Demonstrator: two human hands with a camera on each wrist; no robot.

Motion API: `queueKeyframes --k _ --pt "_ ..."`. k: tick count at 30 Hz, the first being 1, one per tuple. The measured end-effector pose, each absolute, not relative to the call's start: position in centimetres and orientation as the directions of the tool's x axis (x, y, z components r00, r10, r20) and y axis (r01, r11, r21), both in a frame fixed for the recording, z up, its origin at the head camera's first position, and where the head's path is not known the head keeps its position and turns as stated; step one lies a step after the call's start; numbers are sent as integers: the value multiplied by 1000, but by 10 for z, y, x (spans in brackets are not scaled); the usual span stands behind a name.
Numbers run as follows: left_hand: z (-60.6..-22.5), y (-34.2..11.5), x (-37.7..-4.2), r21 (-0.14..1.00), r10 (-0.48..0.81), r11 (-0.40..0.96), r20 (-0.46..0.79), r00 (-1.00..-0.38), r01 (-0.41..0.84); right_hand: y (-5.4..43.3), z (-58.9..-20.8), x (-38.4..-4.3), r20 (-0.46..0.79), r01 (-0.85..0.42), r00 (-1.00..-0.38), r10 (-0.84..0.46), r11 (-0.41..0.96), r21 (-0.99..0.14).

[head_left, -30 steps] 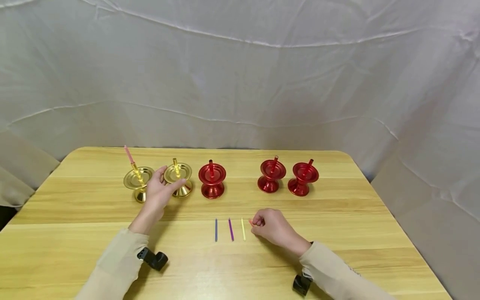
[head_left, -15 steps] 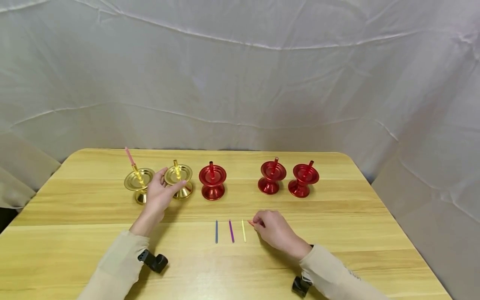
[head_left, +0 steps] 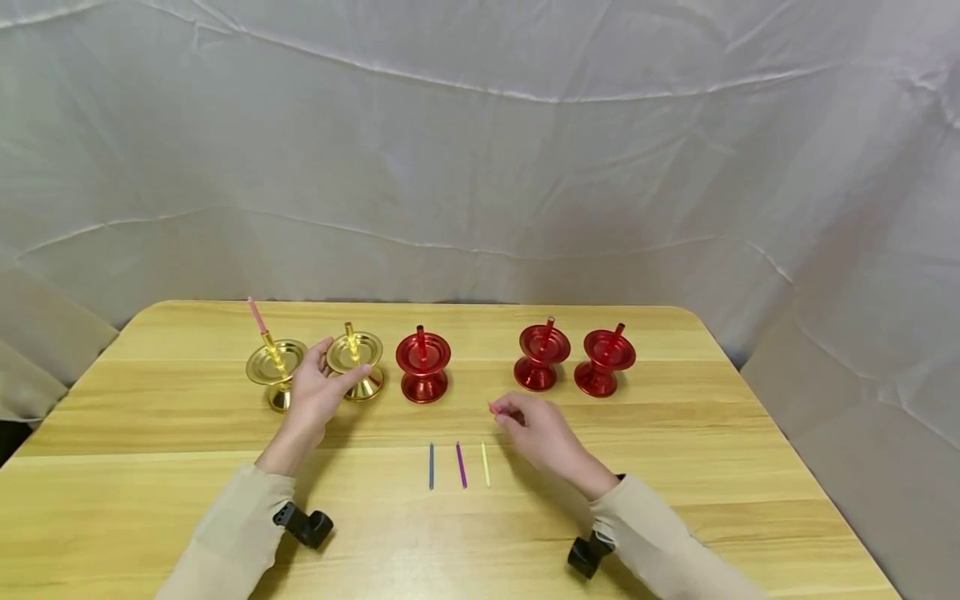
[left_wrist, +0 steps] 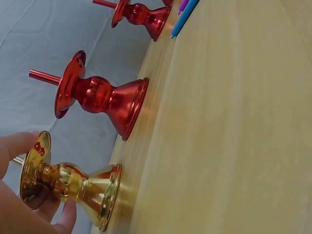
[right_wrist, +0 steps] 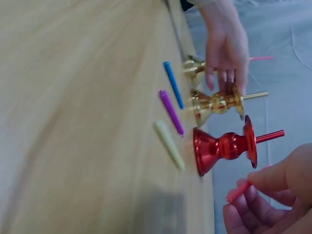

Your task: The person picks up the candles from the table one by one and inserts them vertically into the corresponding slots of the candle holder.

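My left hand (head_left: 315,392) holds the second gold candle holder (head_left: 369,387) by its dish. In the left wrist view the thumb lies at the dish rim and fingers reach under the gold dish (left_wrist: 32,168). Between thumb and fingers, my right hand (head_left: 543,435) pinches a coral-red candle (right_wrist: 238,192), raised off the table; part of it is hidden in the fingers. Left of that hand, a blue candle (head_left: 431,467), a purple candle (head_left: 461,465) and a pale yellow candle (head_left: 486,465) lie in a row. No candle stands in the held holder's tube.
At the left stands another gold holder (head_left: 258,364) with a pink candle (head_left: 257,315) upright but leaning. A red holder (head_left: 424,385) stands right of the held one; two more red holders (head_left: 536,373) stand farther right. Grey cloth (head_left: 480,167) hangs behind the table.
My right hand has picked up the coral-red candle from beside the yellow one and moved forward with it toward the holders. The left hand has stayed on the gold candle holder.
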State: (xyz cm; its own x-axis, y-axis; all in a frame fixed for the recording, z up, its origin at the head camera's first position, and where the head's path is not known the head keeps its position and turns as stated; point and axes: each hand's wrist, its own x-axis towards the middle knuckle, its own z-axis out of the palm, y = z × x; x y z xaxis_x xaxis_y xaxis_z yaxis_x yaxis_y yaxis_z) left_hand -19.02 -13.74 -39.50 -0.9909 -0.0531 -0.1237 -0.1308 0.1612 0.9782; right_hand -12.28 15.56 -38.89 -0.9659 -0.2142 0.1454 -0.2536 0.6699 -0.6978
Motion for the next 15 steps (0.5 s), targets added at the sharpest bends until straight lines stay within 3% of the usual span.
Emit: queueKeyframes --k 15 --pt "-398 -137 -191 974 -72 198 -95 -993 -107 85 -334 -169 224 -321 -941 -255 454 -831"
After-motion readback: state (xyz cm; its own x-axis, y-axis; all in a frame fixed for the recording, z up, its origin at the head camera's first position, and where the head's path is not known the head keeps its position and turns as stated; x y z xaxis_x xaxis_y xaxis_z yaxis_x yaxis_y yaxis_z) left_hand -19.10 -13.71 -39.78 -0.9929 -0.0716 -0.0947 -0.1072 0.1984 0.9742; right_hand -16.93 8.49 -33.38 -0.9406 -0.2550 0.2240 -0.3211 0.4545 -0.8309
